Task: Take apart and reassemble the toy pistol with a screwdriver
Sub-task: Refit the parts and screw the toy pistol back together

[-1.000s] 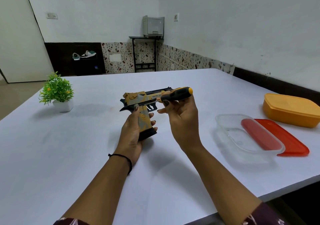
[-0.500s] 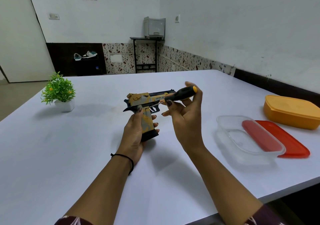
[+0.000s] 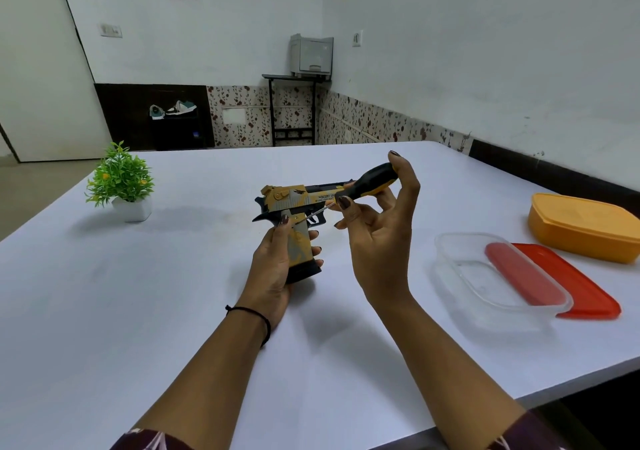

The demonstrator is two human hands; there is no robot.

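the pistol (image 3: 294, 200) is held upright above the table (image 3: 138, 311), near its middle, barrel pointing right. its slide and grip are mottled yellow and grey, the frame, trigger guard and rear spur are black, and a black base closes the bottom of the grip. black lettering runs along the slide.

the left hand (image 3: 273, 269) is wrapped round the grip, thumb up the near side, fingertips showing past the front edge. the right hand (image 3: 381, 242) pinches the screwdriver (image 3: 370, 181) by its black and yellow handle, thumb at the front end and 1 finger arched over the back. the thin metal shaft slants down left to the pistol's side, just above the grip and beside the trigger.

the muzzle end is hidden behind the handle and the right fingers, and the thumb cuts off the lettering. the spot under the tip is too small to make out. the left palm covers the back of the grip. both sleeves are cut off at the bottom edge.
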